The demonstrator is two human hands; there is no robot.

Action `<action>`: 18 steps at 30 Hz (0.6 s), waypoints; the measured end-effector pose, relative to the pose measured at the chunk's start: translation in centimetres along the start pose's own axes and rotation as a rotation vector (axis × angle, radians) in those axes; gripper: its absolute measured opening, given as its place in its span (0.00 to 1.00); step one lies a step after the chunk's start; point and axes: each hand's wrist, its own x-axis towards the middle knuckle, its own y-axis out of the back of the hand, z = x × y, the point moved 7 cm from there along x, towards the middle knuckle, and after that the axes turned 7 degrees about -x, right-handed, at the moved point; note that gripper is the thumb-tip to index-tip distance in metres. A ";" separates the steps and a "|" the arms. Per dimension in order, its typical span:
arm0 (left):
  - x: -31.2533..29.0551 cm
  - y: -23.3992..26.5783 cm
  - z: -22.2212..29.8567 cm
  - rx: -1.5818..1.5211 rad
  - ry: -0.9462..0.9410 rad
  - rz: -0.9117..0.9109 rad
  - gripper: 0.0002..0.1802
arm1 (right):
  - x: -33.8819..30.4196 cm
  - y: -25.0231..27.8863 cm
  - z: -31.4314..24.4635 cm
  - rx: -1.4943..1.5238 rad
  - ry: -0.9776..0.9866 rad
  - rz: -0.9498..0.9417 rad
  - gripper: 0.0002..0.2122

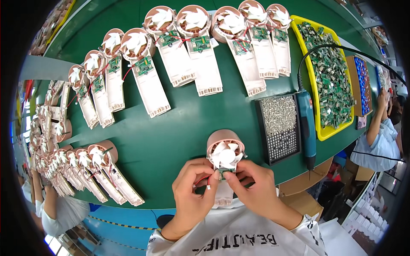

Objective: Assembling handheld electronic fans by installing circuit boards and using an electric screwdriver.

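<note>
A worker's two bare hands meet over a half-assembled handheld fan (225, 155) at the near edge of a green work table (179, 136), the fan's pink round head and white blades pointing away from the body and its pale handle running down between the wrists. The left hand (191, 187) has its thumb and forefinger pinched together on a small white connector (208, 187) at the end of thin red wires, just left of the handle. The right hand (255, 187) has its fingertips closed on a small green circuit board (226, 172) seated just below the fan head, touching the housing. Across the far side of the table, a curved row of open fan housings (200, 55) lies face up, each showing its white blades, green board and red wiring; a second batch of fans (100, 173) is fanned out at the left near edge. To the right of the hands sits a black tray of small silver screws (279, 126), with a blue electric screwdriver (306, 126) lying just beside it, its black cord arching upward. Beyond that, a yellow bin (319, 132) is heaped with green circuit boards. Another person in a light blue shirt (380, 143) works at the far right
</note>
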 end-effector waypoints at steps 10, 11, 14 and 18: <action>0.1 -0.1 0.9 0.168 -0.100 -0.158 0.15 | -0.1 -0.2 0.3 -0.073 0.111 0.106 0.08; 0.1 -0.2 1.3 0.172 -0.074 -0.168 0.15 | 0.0 -0.3 0.4 -0.105 0.116 0.092 0.08; 0.7 -0.7 0.2 0.074 0.004 -0.288 0.18 | 0.3 0.3 0.0 -0.199 0.159 0.069 0.12; 1.3 -0.5 -0.6 0.158 -0.046 -0.209 0.19 | 1.3 0.1 -0.3 -0.287 0.214 0.035 0.12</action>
